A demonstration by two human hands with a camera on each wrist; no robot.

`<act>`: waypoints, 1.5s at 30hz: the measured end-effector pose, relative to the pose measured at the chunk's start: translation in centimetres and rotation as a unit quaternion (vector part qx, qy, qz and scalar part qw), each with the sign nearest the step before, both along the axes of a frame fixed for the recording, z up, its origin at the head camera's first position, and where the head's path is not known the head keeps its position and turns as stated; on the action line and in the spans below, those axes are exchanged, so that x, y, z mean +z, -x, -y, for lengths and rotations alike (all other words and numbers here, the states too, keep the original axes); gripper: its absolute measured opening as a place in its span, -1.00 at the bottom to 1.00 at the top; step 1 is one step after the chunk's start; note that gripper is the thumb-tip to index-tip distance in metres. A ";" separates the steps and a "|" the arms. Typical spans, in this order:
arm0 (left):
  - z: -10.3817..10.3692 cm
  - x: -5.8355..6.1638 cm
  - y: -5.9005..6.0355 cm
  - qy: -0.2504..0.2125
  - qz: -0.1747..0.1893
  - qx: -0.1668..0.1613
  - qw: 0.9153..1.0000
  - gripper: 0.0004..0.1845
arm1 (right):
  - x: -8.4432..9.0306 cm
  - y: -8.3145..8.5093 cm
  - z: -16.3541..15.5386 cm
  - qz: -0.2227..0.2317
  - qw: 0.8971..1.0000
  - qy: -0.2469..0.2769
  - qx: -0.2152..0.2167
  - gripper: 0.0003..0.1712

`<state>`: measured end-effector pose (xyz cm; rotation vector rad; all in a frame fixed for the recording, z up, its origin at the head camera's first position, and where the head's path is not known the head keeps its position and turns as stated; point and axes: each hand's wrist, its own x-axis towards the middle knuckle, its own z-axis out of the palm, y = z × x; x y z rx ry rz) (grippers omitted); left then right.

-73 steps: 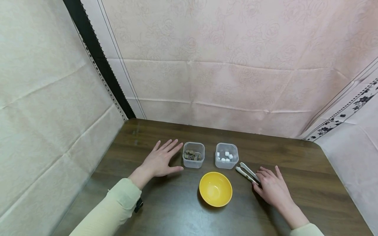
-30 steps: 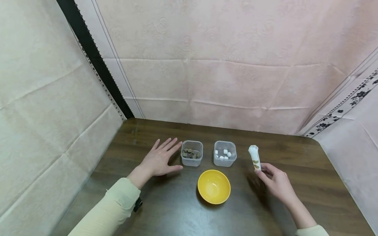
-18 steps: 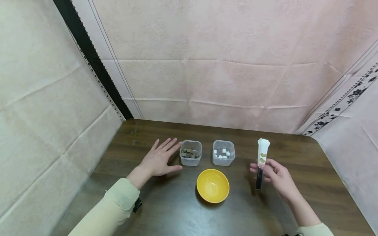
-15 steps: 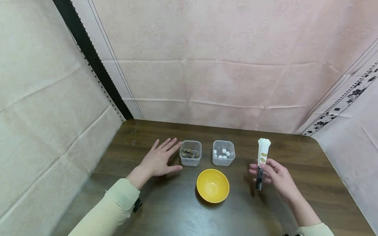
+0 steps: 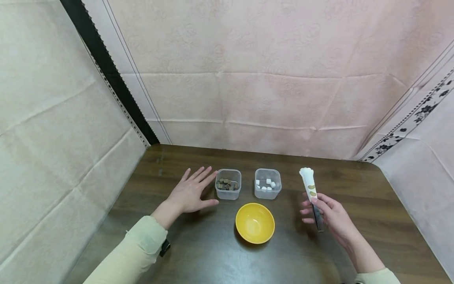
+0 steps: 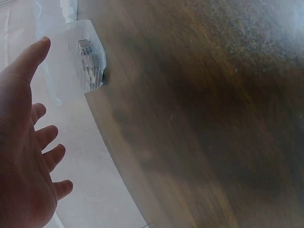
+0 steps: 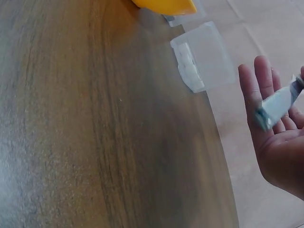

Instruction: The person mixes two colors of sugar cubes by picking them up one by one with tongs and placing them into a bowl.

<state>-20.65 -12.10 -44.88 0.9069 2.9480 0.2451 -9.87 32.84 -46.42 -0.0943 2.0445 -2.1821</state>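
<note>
My right hand [image 5: 335, 217] holds a pair of small tongs [image 5: 308, 183] between thumb and fingers, above the table's right side. The tongs have white, gold-marked ends pointing up and away and a dark lower part; their two arms lie close together. In the right wrist view the tongs [image 7: 278, 107] cross the fingers. My left hand [image 5: 189, 193] is spread, palm down, just left of a clear plastic box [image 5: 228, 195] of small brown cubes [image 5: 225, 183]. A second clear box [image 5: 267, 195] holds several white cubes [image 5: 268, 181]. Nearer me stands a yellow bowl [image 5: 255, 223] with nothing in it.
The dark wooden table [image 5: 198, 252] runs back to a pale patterned cloth [image 5: 269, 98] hung behind it. More pale cloth [image 5: 64, 157] hangs along the left side, and another cloth [image 5: 425, 169] on the right.
My right hand has picked the tongs up from the table and turned them upright; in the last half second their white ends have tipped leftward. My left hand has stayed put.
</note>
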 end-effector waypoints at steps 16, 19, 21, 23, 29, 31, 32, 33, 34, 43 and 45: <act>0.2 -0.3 0.1 0.003 -0.001 0.005 1.000 0.02 | 0.3 -0.3 0.3 0.057 0.995 -0.080 -0.017 -0.68; 0.2 -0.2 0.1 0.004 0.001 0.007 1.000 0.02 | 0.2 -0.2 0.3 0.060 0.994 -0.088 -0.009 -0.57; 0.2 -0.2 0.0 0.002 0.005 0.007 1.000 0.03 | 0.1 -0.2 0.3 0.061 0.994 -0.092 -0.004 -0.49; 0.2 -0.2 0.1 0.004 0.006 0.007 1.000 0.03 | 0.0 -0.1 0.3 0.061 0.993 -0.097 -0.001 -0.45; 0.4 -0.4 0.3 0.009 0.003 0.004 1.000 0.03 | -0.2 0.0 0.5 0.065 0.990 -0.128 -0.003 -0.44; 0.5 -0.3 0.3 0.008 0.004 0.004 1.000 0.03 | -0.2 0.0 0.7 0.066 0.988 -0.141 -0.005 -0.43; 0.5 -0.3 0.2 0.006 0.006 0.004 1.000 0.03 | -0.2 0.0 0.8 0.065 0.987 -0.147 -0.005 -0.43; 0.5 -0.3 0.2 0.005 0.006 0.003 1.000 0.03 | -0.2 0.1 0.8 0.065 0.986 -0.153 -0.005 -0.43; 0.5 -0.2 0.1 0.003 0.006 0.003 1.000 0.03 | -0.2 0.1 0.9 0.065 0.985 -0.159 -0.005 -0.43; 0.6 -0.2 0.2 0.007 0.007 0.001 1.000 0.04 | 0.4 0.5 1.1 0.057 0.988 -0.146 0.016 -0.46; 0.6 -0.3 0.2 0.005 0.009 0.001 1.000 0.03 | 0.6 0.7 1.1 0.051 0.989 -0.140 0.026 -0.50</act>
